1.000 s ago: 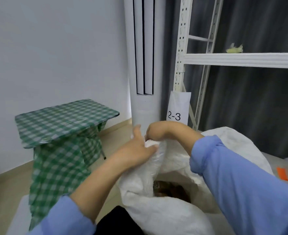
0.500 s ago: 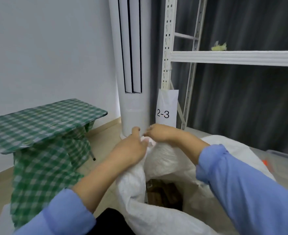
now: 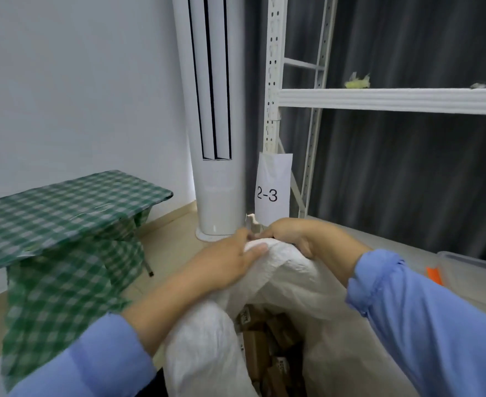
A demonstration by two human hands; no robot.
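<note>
Closer together now, both hands bunch the far rim of the sack (image 3: pixel 296 285): left hand (image 3: pixel 230 262) curls over the fold, right hand (image 3: pixel 290 236) grips just beside it. The sack stands between the arms, mouth gaping over brown boxes (image 3: pixel 260 343). Limp, slick weave, probably heavy, so grab doubled rim fabric.

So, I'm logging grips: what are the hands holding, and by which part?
The white sack, by the bunched rim at the far side of its open mouth. The left hand and the right hand both grip it there, close together.
</note>
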